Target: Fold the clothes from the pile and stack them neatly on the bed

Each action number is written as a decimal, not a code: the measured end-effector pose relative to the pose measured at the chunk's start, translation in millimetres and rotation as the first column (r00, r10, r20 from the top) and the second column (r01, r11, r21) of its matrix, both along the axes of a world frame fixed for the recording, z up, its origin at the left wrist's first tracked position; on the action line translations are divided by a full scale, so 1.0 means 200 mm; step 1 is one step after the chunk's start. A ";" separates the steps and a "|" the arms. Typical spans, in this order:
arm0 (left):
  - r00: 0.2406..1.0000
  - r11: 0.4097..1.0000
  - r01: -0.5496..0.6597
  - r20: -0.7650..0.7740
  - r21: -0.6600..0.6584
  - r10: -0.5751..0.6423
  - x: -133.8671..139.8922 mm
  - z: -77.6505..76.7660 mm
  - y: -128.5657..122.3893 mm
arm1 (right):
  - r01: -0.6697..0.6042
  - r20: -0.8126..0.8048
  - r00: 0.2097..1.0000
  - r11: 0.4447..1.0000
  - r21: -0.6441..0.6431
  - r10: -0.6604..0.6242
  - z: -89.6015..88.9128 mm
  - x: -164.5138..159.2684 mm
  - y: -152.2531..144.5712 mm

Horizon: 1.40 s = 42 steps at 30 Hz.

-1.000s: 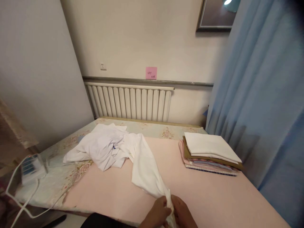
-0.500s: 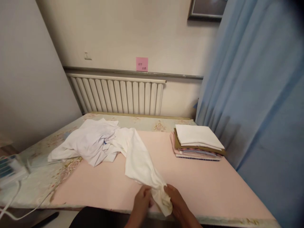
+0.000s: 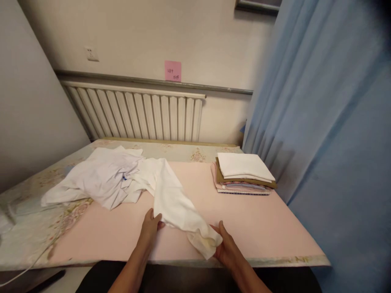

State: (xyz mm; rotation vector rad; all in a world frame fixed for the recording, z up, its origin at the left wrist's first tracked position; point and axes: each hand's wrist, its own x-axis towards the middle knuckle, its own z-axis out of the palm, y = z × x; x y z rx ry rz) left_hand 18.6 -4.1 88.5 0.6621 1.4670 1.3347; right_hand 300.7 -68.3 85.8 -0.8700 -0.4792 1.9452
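A long white garment (image 3: 180,203) trails from the left toward the near edge of the pink pad. A sleeve or leg part of it lies toward me, with its loose end bunched. My left hand (image 3: 148,230) is at the garment's near left edge, thumb and fingers closed on the cloth there. At the bunched end is my right hand (image 3: 227,248), its thumb stretched up apart from the cloth and its fingers partly hidden behind and beneath it. The garment's far part runs into a rumpled heap of white clothes (image 3: 100,175).
A stack of folded clothes (image 3: 244,175), white on top, sits at the right on the pink pad (image 3: 259,228). Beneath is a flowered cover (image 3: 70,215). A blue curtain (image 3: 305,101) hangs at the right; a radiator (image 3: 137,114) stands behind. A white cable (image 3: 30,266) lies at the left.
My left hand has let go near the bunched end and moved left and up along the garment. The right hand's thumb has lifted off the cloth. The view has shifted right.
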 end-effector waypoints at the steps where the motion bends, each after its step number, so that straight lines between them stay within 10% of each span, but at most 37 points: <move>1: 0.999 1.000 0.021 0.029 0.003 -0.021 0.00 0.00 0.01 | 0.009 0.005 1.000 1.000 -0.025 -0.009 0.00 0.01 0.00; 19: 0.983 0.986 0.149 0.098 0.075 -0.156 0.07 0.21 0.09 | 0.147 0.091 0.986 0.989 -0.035 -0.143 -0.04 0.11 0.01; 34: 0.934 0.960 0.280 0.233 -0.008 -0.271 0.06 0.19 0.01 | 0.232 0.095 0.968 0.973 -0.010 -0.230 0.02 0.15 -0.01; 39: 0.823 0.831 0.556 -0.138 -0.007 -0.551 0.04 0.17 -0.10 | 0.136 0.173 0.973 0.983 0.120 -0.156 0.02 0.16 -0.03; 42: 0.613 0.802 0.567 -0.554 -0.188 -0.564 0.05 0.12 -0.13 | 0.082 0.207 0.971 0.982 0.168 -0.117 0.01 0.16 -0.04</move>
